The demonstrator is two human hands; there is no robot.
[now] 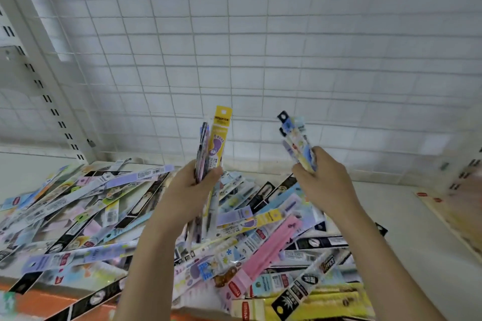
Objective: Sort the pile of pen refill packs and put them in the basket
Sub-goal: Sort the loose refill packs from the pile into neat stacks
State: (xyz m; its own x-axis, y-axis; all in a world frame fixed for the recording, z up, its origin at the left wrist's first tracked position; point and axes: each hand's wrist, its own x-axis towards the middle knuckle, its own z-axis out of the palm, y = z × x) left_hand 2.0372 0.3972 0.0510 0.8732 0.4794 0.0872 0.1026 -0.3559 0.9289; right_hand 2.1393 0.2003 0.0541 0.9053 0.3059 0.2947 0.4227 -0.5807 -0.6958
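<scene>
Both hands are raised over a big heap of pen refill packs (146, 216) spread across the pale shelf (417, 229), which reaches from nine o'clock past the middle to about four o'clock.

The left hand (187, 190) sits just left of centre. Its grip is closed round a bundle of packs (206, 154) standing nearly upright, thumb across the front, fingers wrapped behind. The front one is a yellow pack (220, 135) with a purple footprint on it, its hang-tab at twelve o'clock from the hand; pinkish and dark packs are fanned behind it, and their lower ends hang below the palm over the heap.

The right hand (323, 180), at about two o'clock from the left, has its grip curled round a smaller bunch of blue and white packs (298, 143), which lean toward eleven o'clock, the black tabs uppermost. The two bundles are apart.

In the heap below, a pink pack (271, 247) lies at five o'clock from the left hand, and black packs (323, 241) lie beside it. Behind stands a white wire grid (260, 47) against tiled wall, with a slotted upright (39, 81) at ten o'clock. I cannot make out a basket.
</scene>
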